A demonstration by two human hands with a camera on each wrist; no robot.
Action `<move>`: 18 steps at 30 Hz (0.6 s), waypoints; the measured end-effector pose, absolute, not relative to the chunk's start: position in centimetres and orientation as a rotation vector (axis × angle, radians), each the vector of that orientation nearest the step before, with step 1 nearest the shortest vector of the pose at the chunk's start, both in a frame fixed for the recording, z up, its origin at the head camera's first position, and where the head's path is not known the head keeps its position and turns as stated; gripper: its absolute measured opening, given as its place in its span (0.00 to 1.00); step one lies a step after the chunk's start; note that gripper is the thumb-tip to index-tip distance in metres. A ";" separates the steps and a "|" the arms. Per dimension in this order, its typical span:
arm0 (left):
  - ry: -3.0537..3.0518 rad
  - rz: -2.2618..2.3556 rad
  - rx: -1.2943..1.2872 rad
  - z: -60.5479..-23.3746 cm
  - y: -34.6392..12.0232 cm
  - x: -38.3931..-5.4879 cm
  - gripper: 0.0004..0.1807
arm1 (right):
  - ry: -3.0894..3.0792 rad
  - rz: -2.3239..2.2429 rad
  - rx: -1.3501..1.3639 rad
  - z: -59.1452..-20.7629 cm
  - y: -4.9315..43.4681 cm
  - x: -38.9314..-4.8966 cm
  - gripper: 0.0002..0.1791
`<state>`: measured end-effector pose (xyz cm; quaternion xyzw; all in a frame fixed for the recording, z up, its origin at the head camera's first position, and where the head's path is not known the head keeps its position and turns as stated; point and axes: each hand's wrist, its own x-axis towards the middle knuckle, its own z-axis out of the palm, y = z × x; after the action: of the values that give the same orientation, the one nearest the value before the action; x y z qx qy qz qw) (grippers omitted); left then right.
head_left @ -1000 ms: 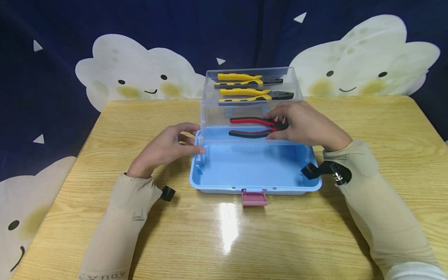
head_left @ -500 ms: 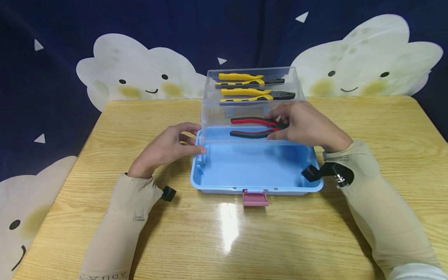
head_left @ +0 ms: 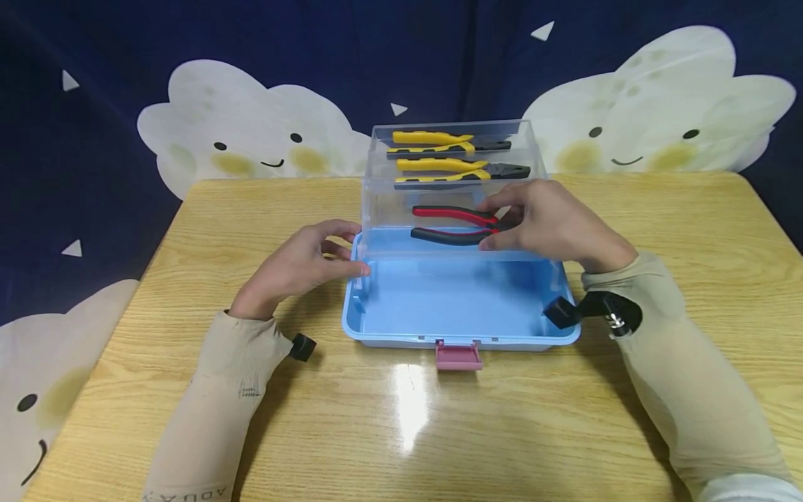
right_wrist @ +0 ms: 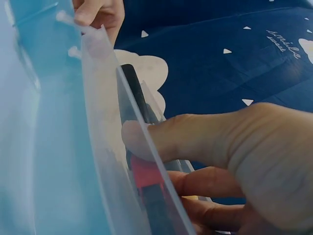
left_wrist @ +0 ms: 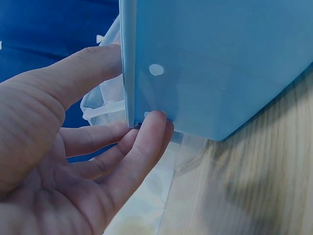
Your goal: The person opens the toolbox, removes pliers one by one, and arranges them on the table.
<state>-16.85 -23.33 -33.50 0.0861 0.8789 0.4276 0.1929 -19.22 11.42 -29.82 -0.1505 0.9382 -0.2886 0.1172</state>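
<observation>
In the head view my right hand [head_left: 542, 222] grips the head end of a pair of pliers [head_left: 454, 238] with red-and-black handles. The handles are spread and point left, inside the lower clear tray [head_left: 389, 245]; the pliers' jaws are hidden by the fingers. The right wrist view has the thumb [right_wrist: 139, 139] pressed on the pliers behind the tray's clear wall. My left hand [head_left: 297, 261] pinches the left rim of a blue toolbox [head_left: 458, 300], thumb on the inside. In the left wrist view its fingers [left_wrist: 146, 142] lie against the toolbox's outer side.
An upper clear tray [head_left: 376, 150] holds two yellow-and-black pliers [head_left: 439, 165] behind the right hand. A pink latch [head_left: 458, 356] hangs at the toolbox's front. Wooden table [head_left: 301, 432] surrounds the box, with a dark blue cloud-print curtain [head_left: 351, 42] behind.
The red-and-black pliers have risen slightly in the tray with my right hand, their handles shifting a little upward in view. My left hand keeps its hold on the toolbox rim.
</observation>
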 end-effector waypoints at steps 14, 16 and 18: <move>2.482 1.185 0.242 -33.4 -23.2 -16.9 0.40 | 2.749 -0.926 -0.358 -28.9 12.0 -18.6 0.32; 2.483 1.182 0.240 -33.4 -23.2 -16.8 0.40 | 2.766 -0.938 -0.363 -28.8 12.0 -18.5 0.32; 2.483 1.181 0.240 -33.4 -23.2 -16.8 0.41 | 2.785 -0.948 -0.381 -28.7 11.9 -18.4 0.32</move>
<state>-16.79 -23.16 -33.40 0.0852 0.8833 0.4202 0.1895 -18.43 11.93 -28.71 -0.1279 0.9353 -0.3182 0.0874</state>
